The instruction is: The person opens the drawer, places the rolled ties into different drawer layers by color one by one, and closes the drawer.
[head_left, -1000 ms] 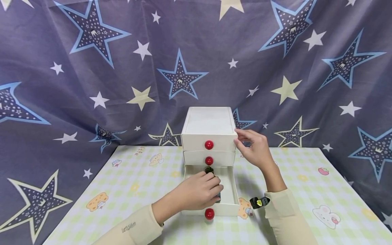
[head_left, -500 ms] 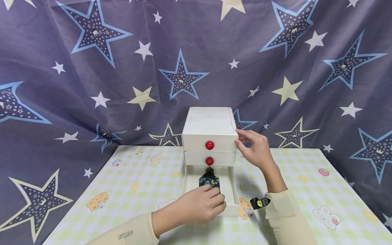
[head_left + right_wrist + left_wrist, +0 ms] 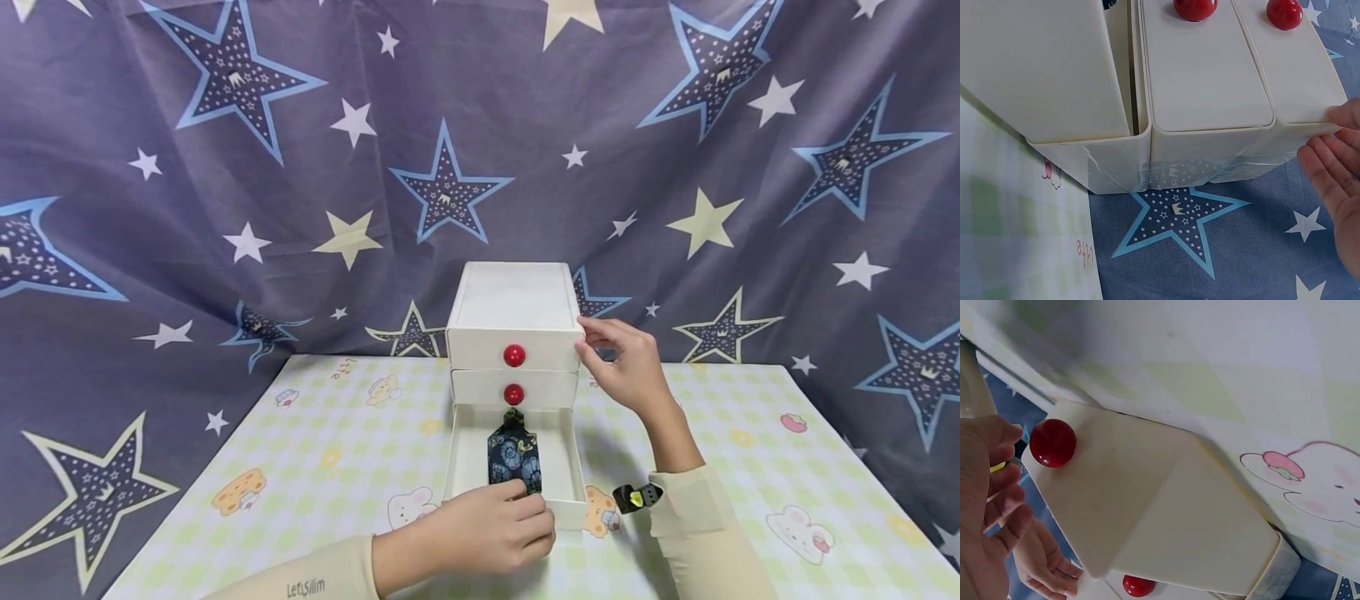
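Observation:
A white drawer cabinet (image 3: 513,296) with red round knobs stands on the table. Its bottom drawer (image 3: 558,517) is pulled out, and in it lies a dark blue flower-patterned piece (image 3: 514,462), narrow at the back like folded cloth. My left hand (image 3: 498,529) is in front of that drawer, covering its knob in the head view. In the left wrist view, its loosely bent fingers are beside the red knob (image 3: 1052,444), a small gap between. My right hand (image 3: 622,358) rests on the cabinet's upper right front corner, thumb at the front edge and fingers along the side wall (image 3: 1235,162).
A light checked cloth (image 3: 337,442) with cartoon prints covers the table. Behind hangs a dark curtain (image 3: 315,183) with stars. Two closed drawers sit above the open one, with the middle knob (image 3: 513,394) facing me. A black-and-yellow strap piece (image 3: 637,498) is by the right sleeve.
My left hand has drawn back from inside the drawer toward the front, uncovering the flower-patterned piece and passing in front of the bottom knob. The right hand stays at the cabinet corner.

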The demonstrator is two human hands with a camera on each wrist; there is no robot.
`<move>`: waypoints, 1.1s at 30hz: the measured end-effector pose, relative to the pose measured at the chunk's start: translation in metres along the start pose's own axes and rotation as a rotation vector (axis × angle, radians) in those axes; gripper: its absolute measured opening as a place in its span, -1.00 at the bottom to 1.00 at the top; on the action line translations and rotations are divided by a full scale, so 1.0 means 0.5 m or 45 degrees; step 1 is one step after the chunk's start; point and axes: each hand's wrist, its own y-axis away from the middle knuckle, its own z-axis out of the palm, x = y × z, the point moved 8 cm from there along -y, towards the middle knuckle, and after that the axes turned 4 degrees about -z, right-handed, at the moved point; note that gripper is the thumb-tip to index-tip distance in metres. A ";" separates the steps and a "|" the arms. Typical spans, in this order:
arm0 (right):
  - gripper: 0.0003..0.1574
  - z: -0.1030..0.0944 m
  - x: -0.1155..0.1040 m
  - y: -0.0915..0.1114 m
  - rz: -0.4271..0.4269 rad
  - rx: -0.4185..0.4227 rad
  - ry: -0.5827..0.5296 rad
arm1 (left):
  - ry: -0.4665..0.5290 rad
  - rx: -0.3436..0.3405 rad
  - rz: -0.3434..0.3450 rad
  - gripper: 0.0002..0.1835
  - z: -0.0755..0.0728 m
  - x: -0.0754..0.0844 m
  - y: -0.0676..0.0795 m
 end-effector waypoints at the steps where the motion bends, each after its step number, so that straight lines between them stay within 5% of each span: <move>1: -0.56 -0.001 0.000 0.000 -0.001 0.003 0.001 | -0.001 0.000 0.013 -0.51 -0.003 0.000 0.000; 16: -0.55 -0.003 0.000 -0.001 0.013 -0.003 0.010 | 0.012 -0.010 0.188 -0.49 0.021 0.030 0.026; 33: -0.55 -0.002 0.002 0.001 0.015 0.020 -0.018 | 0.035 -0.003 0.252 -0.46 0.015 0.029 0.027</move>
